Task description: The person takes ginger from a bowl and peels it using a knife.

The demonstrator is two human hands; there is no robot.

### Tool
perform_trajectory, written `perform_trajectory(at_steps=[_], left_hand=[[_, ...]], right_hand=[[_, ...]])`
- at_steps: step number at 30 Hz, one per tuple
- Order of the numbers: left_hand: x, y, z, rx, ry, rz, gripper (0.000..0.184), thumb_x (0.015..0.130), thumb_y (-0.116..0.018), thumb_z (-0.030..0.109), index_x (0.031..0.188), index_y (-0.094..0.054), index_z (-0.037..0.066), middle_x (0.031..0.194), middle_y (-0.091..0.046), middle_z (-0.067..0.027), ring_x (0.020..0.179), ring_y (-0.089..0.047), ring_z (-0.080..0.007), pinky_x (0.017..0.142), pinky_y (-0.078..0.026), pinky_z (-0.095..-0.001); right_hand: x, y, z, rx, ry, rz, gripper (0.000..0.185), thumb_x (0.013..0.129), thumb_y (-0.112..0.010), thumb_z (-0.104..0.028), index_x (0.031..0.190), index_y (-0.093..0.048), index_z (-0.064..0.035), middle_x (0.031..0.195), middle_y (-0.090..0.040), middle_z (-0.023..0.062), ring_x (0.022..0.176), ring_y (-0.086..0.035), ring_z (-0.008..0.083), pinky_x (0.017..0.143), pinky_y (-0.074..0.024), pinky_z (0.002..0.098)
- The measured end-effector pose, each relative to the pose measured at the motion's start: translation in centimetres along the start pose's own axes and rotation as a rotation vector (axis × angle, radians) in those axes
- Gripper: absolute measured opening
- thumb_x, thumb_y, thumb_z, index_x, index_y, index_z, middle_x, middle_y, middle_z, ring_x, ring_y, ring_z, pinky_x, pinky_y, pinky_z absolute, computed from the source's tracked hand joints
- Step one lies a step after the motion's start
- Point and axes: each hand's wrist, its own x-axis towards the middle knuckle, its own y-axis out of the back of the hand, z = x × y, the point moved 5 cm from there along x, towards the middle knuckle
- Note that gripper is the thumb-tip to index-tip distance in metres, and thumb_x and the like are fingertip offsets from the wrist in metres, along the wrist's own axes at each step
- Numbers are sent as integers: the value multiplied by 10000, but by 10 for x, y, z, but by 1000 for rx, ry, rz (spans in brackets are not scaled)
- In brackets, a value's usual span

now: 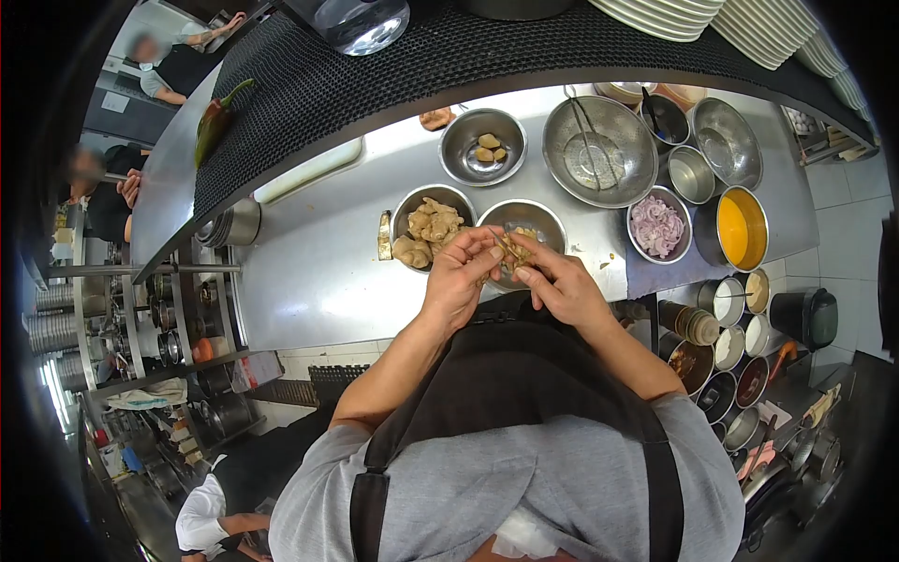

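Over a steel bowl (552,220) with pale scraps in it, both hands meet at a small piece of ginger (514,252). My left hand (461,272) is closed, its thumb and fingers pinching the piece from the left. From the other side, my right hand (562,284) has curled fingers against it. A thin, narrow edge shows between the fingertips, too small to name, and what the right fingers grip is partly hidden. Just left stands a bowl of unpeeled ginger (434,222). Behind it, another steel bowl (456,134) holds several peeled pieces.
A large steel bowl with a strainer (599,159), sliced red onion (658,228) and a pot of orange liquid (741,229) stand right. A shelf with black mesh (375,75) and stacked plates (655,14) overhangs the counter's back. Other people are at left.
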Motion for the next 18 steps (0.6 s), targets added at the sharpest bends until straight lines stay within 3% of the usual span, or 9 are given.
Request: perform_trajectory(at_steps=[8,13,18], left_hand=[[1,4,0,68,-39,-6,137,886,-596,4,1020,-569,1,902,-623,-63,767,-561,-99,671,-452,-228],[-1,1,2,315,-166,8,146,875,-615,7,1018,-588,-6,938,-632,-74,841,-595,-107,681,-457,-227],[-1,1,5,202,-119,16,153,889,-586,1,1041,-597,-15,980,-637,-82,860,-604,-124,666,-455,-231]], right_hand=[[2,-4,1,54,8,31,433,915,-563,-168,1328,-472,-76,807,-657,106,481,-533,128,500,-450,276],[8,-5,7,21,5,87,385,922,-555,-169,1282,-474,-60,837,-662,104,486,-533,123,479,-432,274],[10,-2,11,99,-29,77,365,936,-542,-177,1275,-478,-62,848,-667,97,493,-548,119,477,-433,264]])
